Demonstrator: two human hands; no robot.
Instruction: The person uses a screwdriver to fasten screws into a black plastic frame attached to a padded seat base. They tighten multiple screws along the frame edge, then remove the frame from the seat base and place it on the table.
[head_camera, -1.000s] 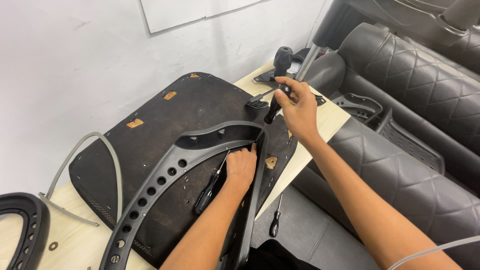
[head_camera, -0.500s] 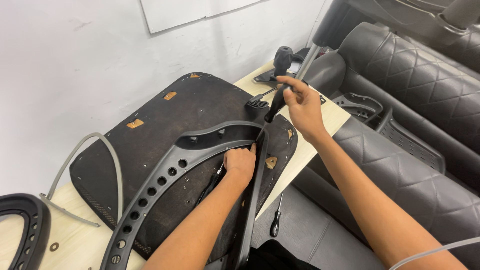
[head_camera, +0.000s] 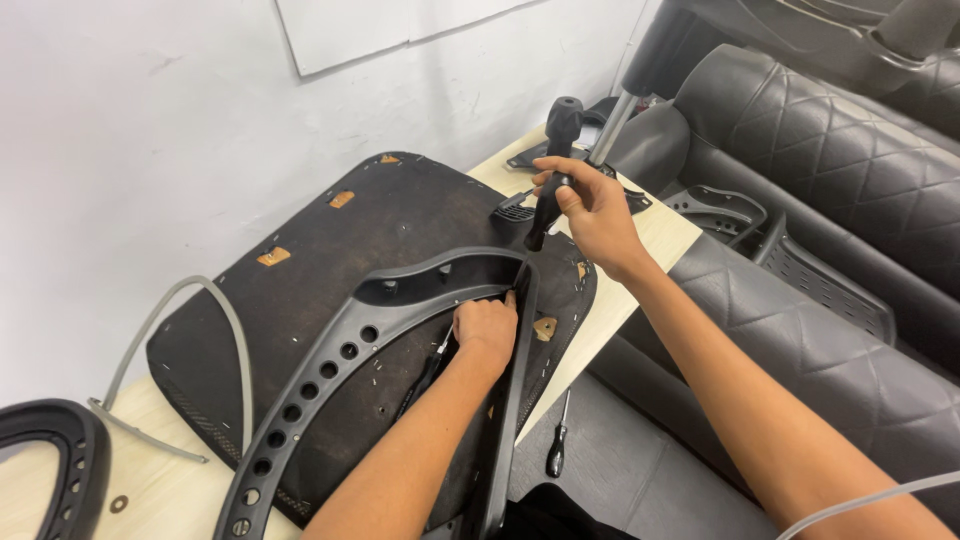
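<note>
Taking the black plastic frame with the row of round holes (head_camera: 330, 370) as my landmark: far to its left, at the corner of the pale wooden workbench (head_camera: 670, 232), lies another black perforated plastic piece (head_camera: 48, 455), and between the two a grey hose (head_camera: 170, 320) loops over the bench. The frame itself lies on the dark fabric-covered seat panel (head_camera: 330, 250), which shows small tan patches along its edge.

My left hand (head_camera: 487, 330) sits inside the frame's inner curve, fingers curled down onto the panel. A slim dark tool handle (head_camera: 425, 372) runs beside my wrist, but I cannot tell whether my fingers close around it. Just beyond the frame's upper end my right hand (head_camera: 590, 210) is wrapped firmly around the black pneumatic driver (head_camera: 553, 170), its tip pointing down at the frame's top corner.

Below the frame's right edge, a small black-handled screwdriver (head_camera: 556, 452) lies on black quilted upholstery (head_camera: 800, 330), which fills the space right of the bench.

I judge the main risk to be the driver's tip skating off the fastener, because I hold it tilted; it could gouge the plastic or tear the fabric. My left fingers are near the frame edge and could get pinched if the frame jumps. The frame also overhangs the bench and could slide off.
</note>
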